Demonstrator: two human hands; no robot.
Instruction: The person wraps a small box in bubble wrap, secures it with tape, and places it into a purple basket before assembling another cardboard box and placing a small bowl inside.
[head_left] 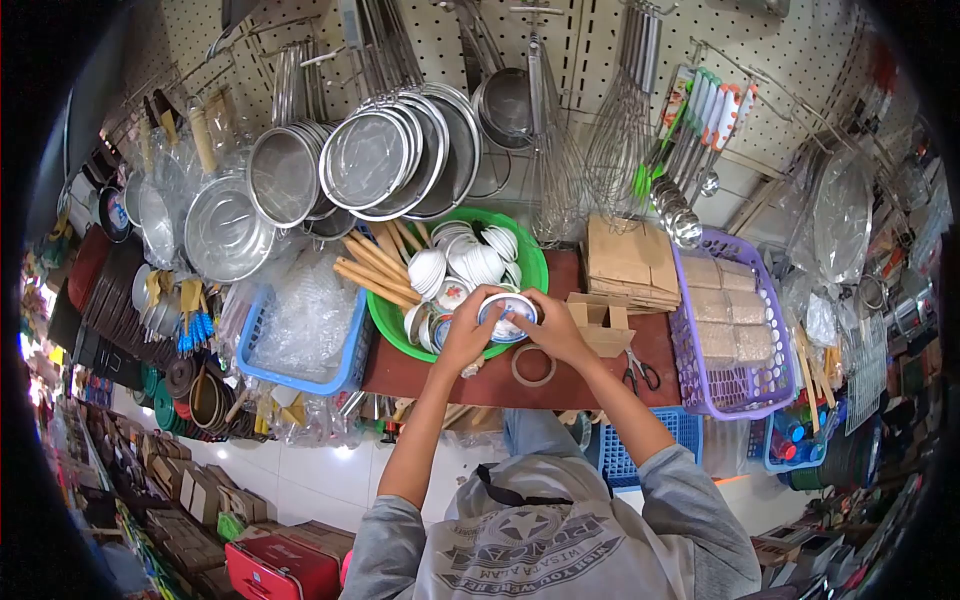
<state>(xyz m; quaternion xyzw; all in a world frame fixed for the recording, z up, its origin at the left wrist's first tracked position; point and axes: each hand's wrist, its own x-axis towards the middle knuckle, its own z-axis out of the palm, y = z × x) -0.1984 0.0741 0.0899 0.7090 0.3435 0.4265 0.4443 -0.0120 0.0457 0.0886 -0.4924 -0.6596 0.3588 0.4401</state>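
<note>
My left hand (pixel 468 328) and my right hand (pixel 552 326) hold a small white bowl with a blue rim and a floral pattern (pixel 508 318) between them. Fingers of both hands wrap its sides, over the front right edge of a green basin (pixel 537 275). In the basin lie white ceramic spoons (pixel 472 258), more small patterned dishes (pixel 452 293) and wooden-handled tools (pixel 375 270). A roll of tape (pixel 533 365) lies on the red-brown table just below my right hand.
Black-handled scissors (pixel 641 372), an open small carton (pixel 603 328) and stacked brown boxes (pixel 630 262) are to the right, beside a purple basket (pixel 745 398). A blue basket (pixel 300 378) stands left. Strainers (pixel 372 160) and whisks (pixel 620 150) hang above.
</note>
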